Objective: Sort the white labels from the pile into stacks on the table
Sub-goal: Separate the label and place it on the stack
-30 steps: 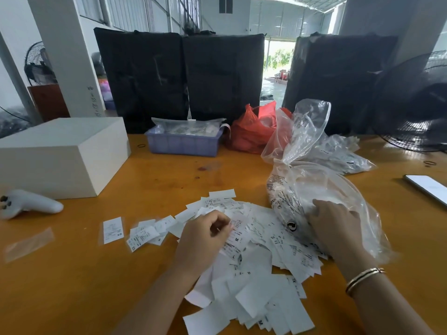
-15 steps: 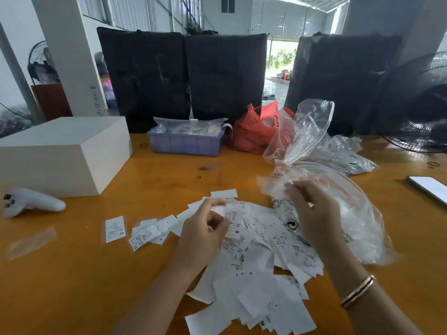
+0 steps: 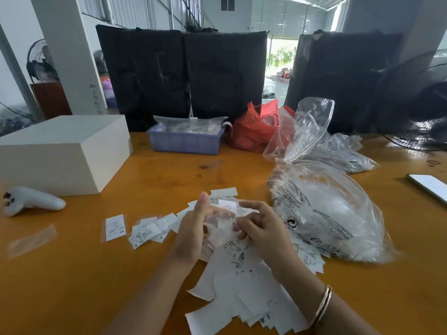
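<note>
Both hands meet over the pile (image 3: 242, 286); left hand (image 3: 193, 228) and right hand (image 3: 263, 228) pinch a label (image 3: 221, 226) between them; the stacks (image 3: 145, 230) lie leftward, nearer the left hand.

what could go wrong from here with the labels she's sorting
1. The fan at the table's right end could, if running, scatter the loose pile of labels.
2. Both hands, left hand and right hand, work a small clear sleeve over the pile; a dropped label would be lost among the rest.
3. The small stack lies close to the pile and could remix.
</note>
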Demonstrator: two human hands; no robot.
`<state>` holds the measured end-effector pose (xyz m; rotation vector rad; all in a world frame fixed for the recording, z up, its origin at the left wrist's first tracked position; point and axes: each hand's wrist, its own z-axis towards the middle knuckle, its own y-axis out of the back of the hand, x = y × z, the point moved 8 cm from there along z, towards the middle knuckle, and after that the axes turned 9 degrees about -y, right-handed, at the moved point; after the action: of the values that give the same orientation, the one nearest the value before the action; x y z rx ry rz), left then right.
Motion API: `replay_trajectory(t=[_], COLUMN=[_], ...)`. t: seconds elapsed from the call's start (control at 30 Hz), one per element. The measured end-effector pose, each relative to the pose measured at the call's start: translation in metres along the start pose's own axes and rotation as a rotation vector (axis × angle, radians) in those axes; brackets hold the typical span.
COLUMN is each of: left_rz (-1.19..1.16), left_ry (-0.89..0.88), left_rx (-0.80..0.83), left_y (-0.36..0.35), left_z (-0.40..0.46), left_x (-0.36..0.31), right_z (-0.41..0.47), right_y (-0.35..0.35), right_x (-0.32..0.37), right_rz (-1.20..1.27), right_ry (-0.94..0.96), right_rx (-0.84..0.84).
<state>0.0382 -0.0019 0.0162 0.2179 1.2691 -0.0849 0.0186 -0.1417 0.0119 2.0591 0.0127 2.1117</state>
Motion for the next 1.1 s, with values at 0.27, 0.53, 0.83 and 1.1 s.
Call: replay_trajectory(t=[0.27,0.53,0.83,1.1], left_rz=[0.208,0.082,0.049,-0.125], left_ry=[-0.136,-0.095,-0.092,0.057], left_rx=[-0.106,-0.158,-0.123,-0.172], left_y=[0.009,0.009,0.004,0.007], left_z=[0.006,0.004,0.004,0.004], left_x=[-0.007,-0.008,-0.008,0.006], right_z=[0.001,-0.002,-0.001,0.003], right_y=[0.002,-0.006,-0.001,0.015], right_x=[-0.002,0.004,-0.001,-0.004], right_rz=[0.072,-0.076,-0.020,0.282], right_ry=[0.018,0.050,0.004,-0.049], right_rx=[-0.021,0.051,0.011,-0.085])
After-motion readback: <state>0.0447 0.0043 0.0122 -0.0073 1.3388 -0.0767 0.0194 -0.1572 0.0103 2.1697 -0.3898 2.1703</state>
